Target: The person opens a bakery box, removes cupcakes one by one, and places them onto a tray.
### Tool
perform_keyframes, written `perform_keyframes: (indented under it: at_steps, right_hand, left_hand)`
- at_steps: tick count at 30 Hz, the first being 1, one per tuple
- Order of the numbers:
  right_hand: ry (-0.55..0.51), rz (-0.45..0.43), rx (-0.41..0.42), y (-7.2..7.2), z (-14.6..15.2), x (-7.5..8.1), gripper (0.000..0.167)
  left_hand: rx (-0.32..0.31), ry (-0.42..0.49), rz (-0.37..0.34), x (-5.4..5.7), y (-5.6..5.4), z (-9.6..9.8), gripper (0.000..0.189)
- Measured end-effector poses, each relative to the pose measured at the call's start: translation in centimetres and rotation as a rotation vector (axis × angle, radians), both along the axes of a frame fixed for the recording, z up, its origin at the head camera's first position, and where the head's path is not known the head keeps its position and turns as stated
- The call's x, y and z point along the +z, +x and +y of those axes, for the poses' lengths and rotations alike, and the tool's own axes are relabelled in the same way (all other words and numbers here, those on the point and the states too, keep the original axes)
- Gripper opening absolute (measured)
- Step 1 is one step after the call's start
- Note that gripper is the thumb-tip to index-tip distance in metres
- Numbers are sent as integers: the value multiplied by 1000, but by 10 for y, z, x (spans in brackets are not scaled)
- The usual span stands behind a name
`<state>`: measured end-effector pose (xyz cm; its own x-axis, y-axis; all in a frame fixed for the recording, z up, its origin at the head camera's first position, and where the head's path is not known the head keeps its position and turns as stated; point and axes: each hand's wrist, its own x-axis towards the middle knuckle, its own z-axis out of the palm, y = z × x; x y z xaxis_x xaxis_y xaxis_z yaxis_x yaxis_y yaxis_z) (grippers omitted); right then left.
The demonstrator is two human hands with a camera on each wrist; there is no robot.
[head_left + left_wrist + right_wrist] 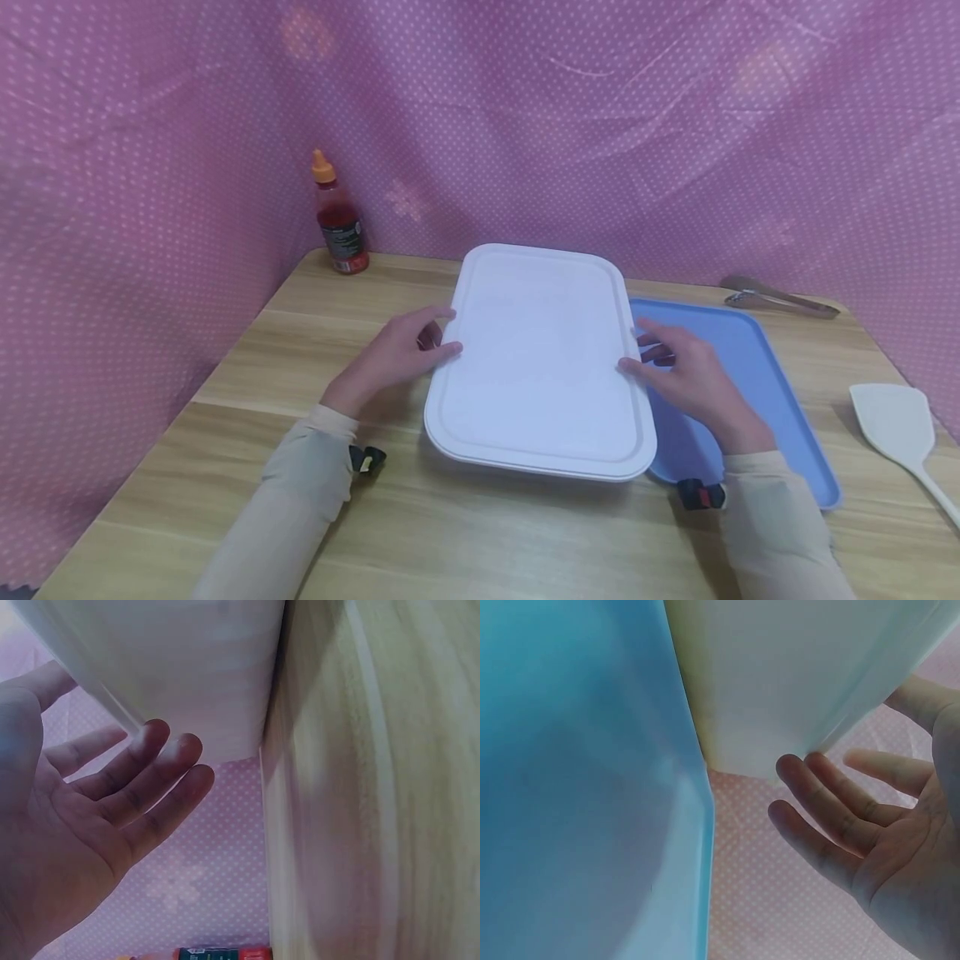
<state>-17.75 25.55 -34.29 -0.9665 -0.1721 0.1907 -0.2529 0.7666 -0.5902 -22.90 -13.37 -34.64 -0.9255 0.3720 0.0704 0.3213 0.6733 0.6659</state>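
A white rectangular box with a flat white lid (543, 358) stands at the middle of the table; the lid hides whatever is inside. My left hand (393, 354) holds the lid's left edge, thumb on top and fingertips at the rim. On the opposite edge my right hand (686, 367) does the same, its thumb over the rim. Below the lid, the box wall (202, 667) reaches down toward the table in the left wrist view. The right wrist view has the other box wall (757, 690) beside the blue tray.
A blue tray (757, 383) lies right of the box, partly under my right arm. Metal tongs (780, 297) lie at the back right, a white spatula (896, 425) at the far right. A red sauce bottle (341, 225) stands back left. Pink dotted cloth (525, 125) encloses the table.
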Motion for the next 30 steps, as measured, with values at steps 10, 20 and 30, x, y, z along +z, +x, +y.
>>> perform_keyframes:
  at_steps: [10,20,30]
  right_hand:
    - [-25,4,-8,1,-4,2,67]
    - [-25,-19,-55,3,-10,4,62]
    - [-23,21,-70,5,-14,5,57]
  left_hand:
    - [-16,-7,-1,1,1,1,55]
    - [-22,-27,-3,3,2,2,57]
    - [-13,-48,-38,4,4,1,57]
